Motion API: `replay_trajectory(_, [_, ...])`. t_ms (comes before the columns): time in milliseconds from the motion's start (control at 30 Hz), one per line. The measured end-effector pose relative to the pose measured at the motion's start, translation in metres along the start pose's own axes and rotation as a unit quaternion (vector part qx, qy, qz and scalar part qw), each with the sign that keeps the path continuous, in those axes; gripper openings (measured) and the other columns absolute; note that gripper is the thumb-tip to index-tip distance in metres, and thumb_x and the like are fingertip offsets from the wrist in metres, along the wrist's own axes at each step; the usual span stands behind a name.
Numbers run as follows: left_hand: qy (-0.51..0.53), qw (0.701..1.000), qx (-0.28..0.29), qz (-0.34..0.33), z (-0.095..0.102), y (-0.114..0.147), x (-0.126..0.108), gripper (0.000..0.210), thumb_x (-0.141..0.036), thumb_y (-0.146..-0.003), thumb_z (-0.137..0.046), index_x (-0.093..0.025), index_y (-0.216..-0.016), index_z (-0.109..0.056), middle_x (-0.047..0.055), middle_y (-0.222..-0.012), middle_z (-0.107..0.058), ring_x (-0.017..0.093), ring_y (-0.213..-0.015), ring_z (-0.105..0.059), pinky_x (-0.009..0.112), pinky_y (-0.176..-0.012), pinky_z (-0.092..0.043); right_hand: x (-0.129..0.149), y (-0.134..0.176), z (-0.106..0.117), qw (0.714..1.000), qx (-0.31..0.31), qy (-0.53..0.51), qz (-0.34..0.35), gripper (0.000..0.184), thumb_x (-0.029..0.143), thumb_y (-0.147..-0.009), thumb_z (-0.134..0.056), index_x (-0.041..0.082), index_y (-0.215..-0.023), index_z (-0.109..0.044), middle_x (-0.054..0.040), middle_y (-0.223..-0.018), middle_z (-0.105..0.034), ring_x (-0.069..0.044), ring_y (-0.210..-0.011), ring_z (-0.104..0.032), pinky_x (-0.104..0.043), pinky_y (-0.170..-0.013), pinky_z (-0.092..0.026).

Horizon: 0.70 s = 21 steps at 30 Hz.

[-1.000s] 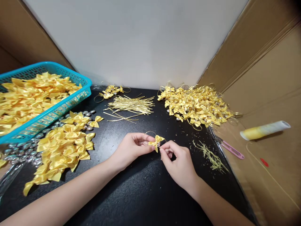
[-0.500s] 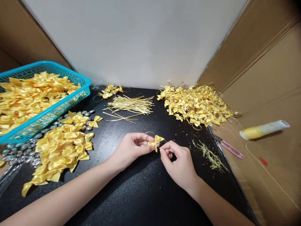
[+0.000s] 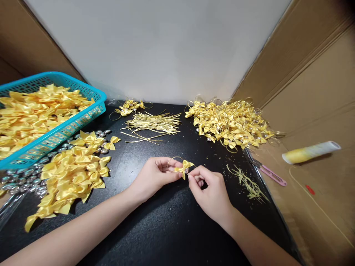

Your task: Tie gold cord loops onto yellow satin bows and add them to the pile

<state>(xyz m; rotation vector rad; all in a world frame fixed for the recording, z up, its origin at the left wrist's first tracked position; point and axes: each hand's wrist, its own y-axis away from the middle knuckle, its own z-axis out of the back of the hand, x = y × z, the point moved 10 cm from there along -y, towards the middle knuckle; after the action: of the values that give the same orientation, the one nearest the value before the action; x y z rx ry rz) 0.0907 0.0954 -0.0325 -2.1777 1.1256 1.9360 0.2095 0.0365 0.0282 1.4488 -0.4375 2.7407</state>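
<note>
Between thumb and fingers of my left hand (image 3: 156,171) is a yellow ribbon bow (image 3: 185,167), held just above the black table. A thin gold cord loop (image 3: 175,157) arches from the bow over my left fingers. At the bow's middle sits a small shiny bead, partly hidden. My right hand (image 3: 210,188) is closed in a pinch close to the bow's right side. What its fingertips grip is too small to make out. Beyond both hands lies a bundle of cut gold cords (image 3: 155,123).
A turquoise basket (image 3: 94,104) of yellow bows stands at left, near loose bows (image 3: 74,173) and silver gems (image 3: 26,179). Bows with cord loops (image 3: 230,123) are heaped at back right, with a few more (image 3: 129,107) at back left. Cord scraps (image 3: 248,184) and pink-handled snips (image 3: 273,175) lie right.
Almost nothing differs. The bow remains in my left hand, and my right fingertips stay pinched beside it with only a tiny shift.
</note>
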Motion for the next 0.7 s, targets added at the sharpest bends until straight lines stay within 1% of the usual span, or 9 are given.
replay_trajectory(200, [0.014, 1.000, 0.002, -0.002, -0.002, 0.000, -0.001, 0.026, -0.020, -0.056, -0.086, -0.012, -0.077, -0.071, 0.001, -0.073, -0.077, 0.009, -0.064, -0.069, 0.018, -0.069, -0.053, -0.003, 0.002, -0.002, 1.000, 0.003, -0.001, -0.006, 0.016, 0.013, -0.081, -0.050, 0.017, -0.066, -0.055, 0.0035, -0.055, -0.050, -0.007, -0.048, -0.043, -0.018, -0.049, -0.036])
replay_trajectory(433, [0.020, 1.000, 0.011, -0.006, -0.002, 0.001, 0.000, 0.025, -0.019, -0.057, -0.085, -0.013, -0.076, -0.071, 0.001, -0.073, -0.077, 0.007, -0.064, -0.068, 0.016, -0.069, -0.052, -0.002, 0.000, -0.003, 1.000, 0.009, -0.018, -0.007, 0.015, 0.015, -0.082, -0.050, 0.017, -0.069, -0.055, 0.0024, -0.056, -0.054, -0.007, -0.048, -0.046, -0.018, -0.049, -0.038])
replay_trajectory(567, [0.001, 1.000, 0.005, -0.020, -0.002, 0.000, -0.004, 0.022, -0.018, -0.058, -0.083, -0.013, -0.076, -0.070, 0.000, -0.072, -0.076, 0.007, -0.063, -0.067, 0.016, -0.068, -0.052, -0.008, 0.001, -0.007, 0.998, 0.018, -0.042, -0.035, 0.014, 0.016, -0.084, -0.051, 0.018, -0.070, -0.054, 0.0027, -0.054, -0.055, -0.008, -0.046, -0.049, -0.018, -0.048, -0.038])
replay_trajectory(700, [-0.039, 0.998, -0.014, -0.053, 0.000, 0.000, -0.010, 0.022, -0.019, -0.060, -0.081, -0.013, -0.077, -0.069, 0.001, -0.075, -0.075, 0.008, -0.063, -0.065, 0.018, -0.067, -0.051, -0.015, 0.004, -0.012, 0.995, 0.031, -0.061, -0.070, 0.014, 0.020, -0.085, -0.052, 0.018, -0.071, -0.055, 0.0023, -0.054, -0.057, -0.009, -0.046, -0.052, -0.019, -0.048, -0.039])
